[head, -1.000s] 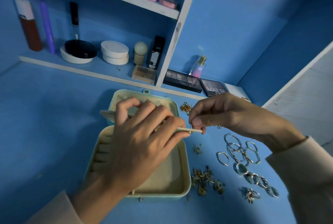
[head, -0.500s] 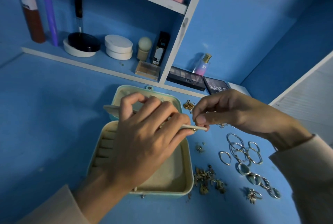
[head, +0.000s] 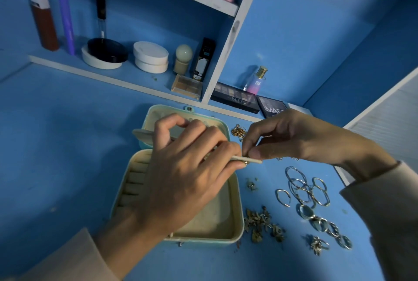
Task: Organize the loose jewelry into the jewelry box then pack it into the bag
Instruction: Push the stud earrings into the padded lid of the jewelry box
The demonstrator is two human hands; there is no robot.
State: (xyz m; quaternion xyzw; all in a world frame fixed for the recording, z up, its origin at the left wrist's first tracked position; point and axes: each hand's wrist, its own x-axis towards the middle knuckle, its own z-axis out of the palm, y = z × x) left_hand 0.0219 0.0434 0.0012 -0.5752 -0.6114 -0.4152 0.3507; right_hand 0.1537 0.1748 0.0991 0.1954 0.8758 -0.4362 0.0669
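- Box (head: 235, 224) sits open mid-desk (head: 56, 145), lid tipped back toward the shelf (head: 113, 75).
- Left hand (head: 181, 179) is over the box, fingers curled round the cream strip (head: 250, 160), holding it above the tray.
- Right hand (head: 294, 138) pinches thumb to forefinger at the strip's right end. A small gold earring (head: 245, 163) shows just under it.
- Can't tell if the post is through the strip or only resting against it.
- Loose stuff all lies right of the box: gold bits (head: 238, 132) by the lid, studs (head: 262, 224) near the front corner, hoops (head: 298, 188) and rings (head: 325, 224) further right.
- Risk: the earring is tiny and the pinch is at the very tip. If it slips, it drops at the box's right rim and could land on the desk among the studs, where it's hard to find.
- Risk: the strip is held at one side only, so pushing a post in may flex it and pop the piece off.
- Risk: my right sleeve (head: 384, 213) hangs close to the hoops and rings. A careless pull-back would sweep them toward the desk's right edge.
- Risk: my left wrist crosses the front rim, and leaning there could tilt the box.
- Room: the desk left of the box is open, so that's the way to slide it. The right side is crowded, and the shelf lip is close behind the lid.
- Bag isn't in view, so packing is a long way off.
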